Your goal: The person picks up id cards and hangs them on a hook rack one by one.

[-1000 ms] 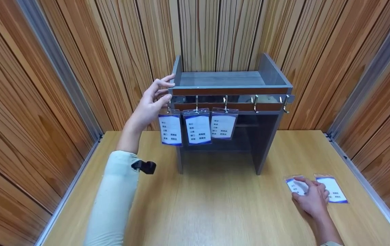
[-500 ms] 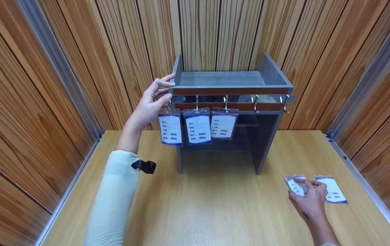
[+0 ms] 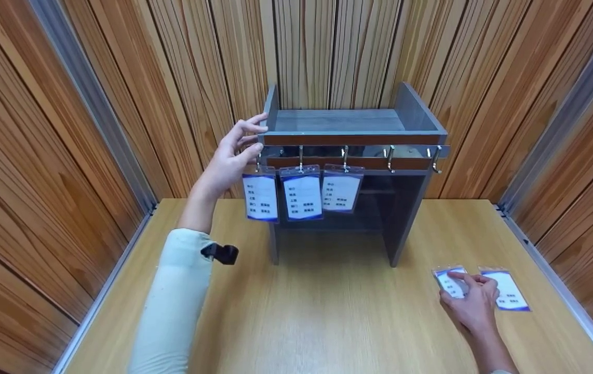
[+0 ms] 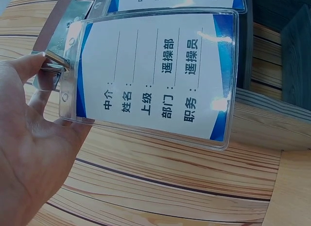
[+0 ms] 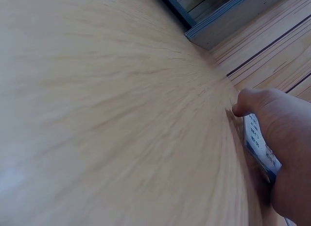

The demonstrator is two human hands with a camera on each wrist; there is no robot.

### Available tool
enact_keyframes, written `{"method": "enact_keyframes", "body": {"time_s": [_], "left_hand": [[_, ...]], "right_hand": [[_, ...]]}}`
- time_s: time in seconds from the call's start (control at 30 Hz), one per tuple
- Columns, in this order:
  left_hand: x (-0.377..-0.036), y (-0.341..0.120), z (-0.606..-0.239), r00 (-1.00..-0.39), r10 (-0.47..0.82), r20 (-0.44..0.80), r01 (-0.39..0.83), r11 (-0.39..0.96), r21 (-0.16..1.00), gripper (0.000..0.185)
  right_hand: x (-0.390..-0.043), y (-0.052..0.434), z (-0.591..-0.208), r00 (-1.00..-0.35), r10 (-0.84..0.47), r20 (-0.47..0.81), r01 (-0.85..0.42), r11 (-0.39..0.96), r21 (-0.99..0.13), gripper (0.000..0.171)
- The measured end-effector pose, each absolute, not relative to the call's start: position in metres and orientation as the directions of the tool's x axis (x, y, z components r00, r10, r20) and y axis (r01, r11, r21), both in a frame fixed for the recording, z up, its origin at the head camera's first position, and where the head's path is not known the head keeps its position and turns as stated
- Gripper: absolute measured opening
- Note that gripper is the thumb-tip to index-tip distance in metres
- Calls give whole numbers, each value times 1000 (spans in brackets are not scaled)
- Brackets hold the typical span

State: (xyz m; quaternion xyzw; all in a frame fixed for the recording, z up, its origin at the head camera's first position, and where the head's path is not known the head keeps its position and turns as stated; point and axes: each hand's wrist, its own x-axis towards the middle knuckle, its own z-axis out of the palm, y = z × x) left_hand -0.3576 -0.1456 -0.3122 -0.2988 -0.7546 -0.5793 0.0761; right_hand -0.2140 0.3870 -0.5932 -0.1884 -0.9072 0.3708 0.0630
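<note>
Little is changed across the last second. The tabletop (image 3: 338, 311) and the grey shelf unit (image 3: 348, 130) at 12 o'clock are left as they were, with 3 badge holders hung from the hook rail (image 3: 353, 151) and 2 hooks at its 3 o'clock end bare.

The left hand (image 3: 231, 158) is kept at the rail's 9 o'clock end. Its fingers are relaxed and fairly wide, the tips touching the shelf edge and the clip of the leftmost hung badge (image 3: 260, 197); in the left wrist view no firm pinch on that badge (image 4: 155, 73) is shown.

The right hand (image 3: 470, 301), at 4 o'clock on the tabletop, is drawn slightly back toward the body, so more of the near loose badge (image 3: 449, 283) is uncovered than 1 second ago. The fingers are laid nearly flat on it, narrow, pressing rather than lifting. The far loose badge (image 3: 507, 293) lies just beside it, untouched. The pick-up of the 4th badge is judged begun, not yet secured.
</note>
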Motion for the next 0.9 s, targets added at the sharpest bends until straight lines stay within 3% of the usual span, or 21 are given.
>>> {"method": "enact_keyframes", "body": {"time_s": [0.27,0.9], "left_hand": [[-357,-145,-313,-802,363,475,547,127,827,31],[-357,-145,-313,-801,360,478,552,134,823,31]], "right_hand": [[-212,379,-594,-932,360,42,232,682,-693,60],[-210,367,-589,-962,269,44,149,655,-741,61]]}}
